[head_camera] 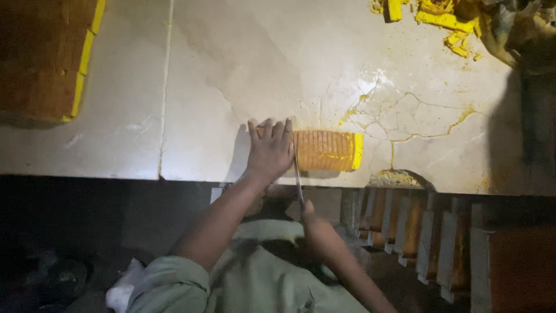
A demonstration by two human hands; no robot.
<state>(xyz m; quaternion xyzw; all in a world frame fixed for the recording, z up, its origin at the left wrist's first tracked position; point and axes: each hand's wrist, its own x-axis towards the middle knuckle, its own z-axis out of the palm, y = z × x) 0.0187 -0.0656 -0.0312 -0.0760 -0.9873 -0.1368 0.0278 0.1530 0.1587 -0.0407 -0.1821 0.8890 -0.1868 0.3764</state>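
Two hands work a sliced yellow cake loaf [327, 150]: left hand [270, 150] flat, open on it; right hand [317, 232] grips a knife [297, 177]. Yellow scraps [446, 20] lie well apart on the cracked surface [231, 69].

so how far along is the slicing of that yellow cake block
Done: the part of the yellow cake block right of the knife already shows many thin cut lines, and offcuts lie at the counter's far edge. In hand: the left hand presses flat on the uncut end while the right hand works the knife at it. Left: only the portion hidden under the left hand, plus a large brown slab lying whole.
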